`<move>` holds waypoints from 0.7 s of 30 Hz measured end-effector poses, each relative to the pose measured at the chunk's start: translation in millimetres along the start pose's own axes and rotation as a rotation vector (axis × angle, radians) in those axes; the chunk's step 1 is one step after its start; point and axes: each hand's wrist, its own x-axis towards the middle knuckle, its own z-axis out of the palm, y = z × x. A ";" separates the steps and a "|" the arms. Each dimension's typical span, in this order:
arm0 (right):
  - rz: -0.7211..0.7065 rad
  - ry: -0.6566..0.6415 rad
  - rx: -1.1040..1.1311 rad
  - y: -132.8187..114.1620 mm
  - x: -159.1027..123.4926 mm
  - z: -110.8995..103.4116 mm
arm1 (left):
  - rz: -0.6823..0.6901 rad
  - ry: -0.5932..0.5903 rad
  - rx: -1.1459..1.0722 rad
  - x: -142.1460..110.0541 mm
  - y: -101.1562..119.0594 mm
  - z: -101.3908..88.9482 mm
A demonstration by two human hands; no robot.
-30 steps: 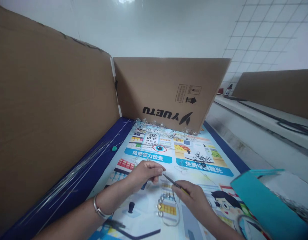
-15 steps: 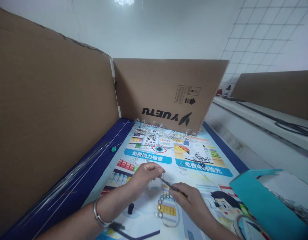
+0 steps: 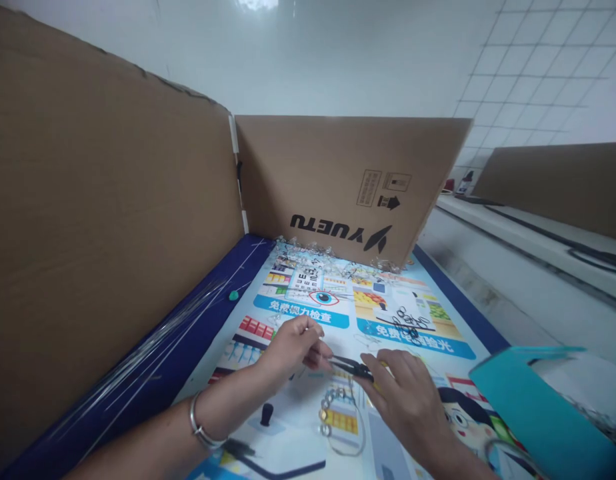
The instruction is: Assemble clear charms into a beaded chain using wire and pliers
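My left hand (image 3: 301, 347) is near the middle of the table, thumb and fingers pinched together. Whatever it pinches is too small to make out. My right hand (image 3: 405, 393) is closed round long-nose pliers (image 3: 357, 369) with dark jaws and a bit of yellow on the handle. The plier jaws stand apart, their tips by my left fingertips. Below and between both hands shows a thin loop with several clear beads (image 3: 326, 415) along its left side. Whether this beaded loop hangs or lies on the table, I cannot tell.
Cardboard panels (image 3: 113, 167) wall off the left and back. Thin clear strands (image 3: 163, 360) lie along the left edge near a green blob (image 3: 233, 295). Clear pieces (image 3: 348, 267) line the back, with black rings (image 3: 408, 323) right of centre. A teal box (image 3: 543, 413) stands at right.
The plier jaws have opened and turned, showing both prongs. My right hand has rolled and shifted right. My left fingers have shifted slightly, and the view has moved a little.
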 end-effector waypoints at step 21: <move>-0.186 -0.019 -0.131 -1.7 0.1 -10.7 | -0.062 -0.060 0.020 -3.3 -9.4 6.6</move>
